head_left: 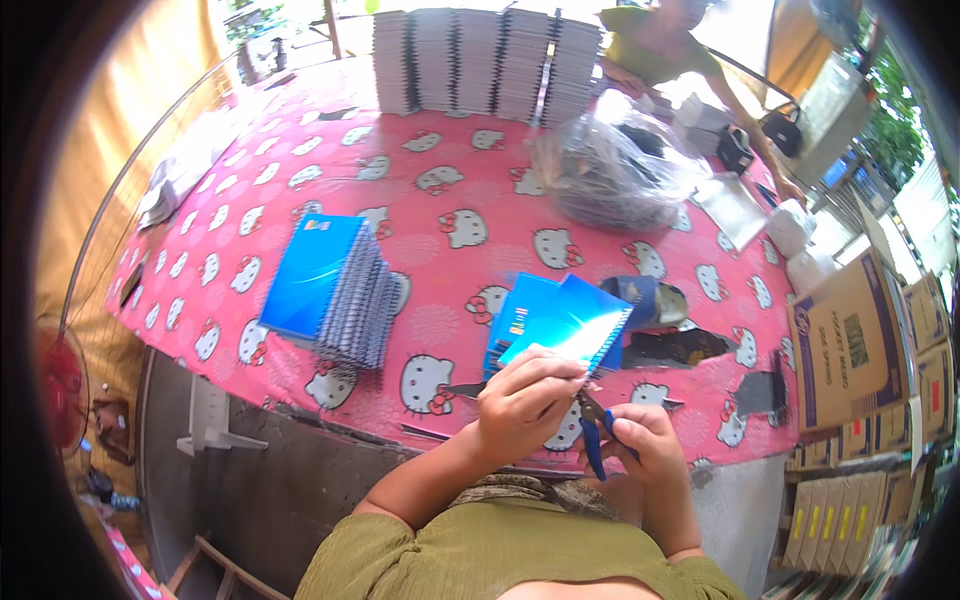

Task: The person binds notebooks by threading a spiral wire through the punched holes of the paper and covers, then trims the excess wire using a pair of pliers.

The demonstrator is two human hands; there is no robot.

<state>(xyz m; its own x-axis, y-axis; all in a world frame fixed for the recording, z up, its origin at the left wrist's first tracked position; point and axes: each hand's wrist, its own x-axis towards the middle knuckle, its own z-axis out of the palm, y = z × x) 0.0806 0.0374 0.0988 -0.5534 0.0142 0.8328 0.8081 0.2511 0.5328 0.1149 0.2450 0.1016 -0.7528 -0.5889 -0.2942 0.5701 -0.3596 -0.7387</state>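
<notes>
A blue spiral-bound notebook (565,318) lies tilted over more blue notebooks near the front of the table. My left hand (522,398) grips its near corner, with the fingers pinched at the end of the wire spiral. In my right hand (652,438) is a pair of pliers (592,436) with dark blue handles. The pliers' jaws point up to the spiral end beside my left fingertips; whether they touch the wire is too small to tell. To the left stands a stack of blue spiral notebooks (315,272), their bindings facing right.
The table has a pink patterned cover (430,270), torn at the front right. Tall stacks of bound paper (480,65) stand at the back, beside a clear plastic bag (620,175). Another person (660,45) is at the far right. Cardboard boxes (850,335) stand right; a red fan (60,385) left.
</notes>
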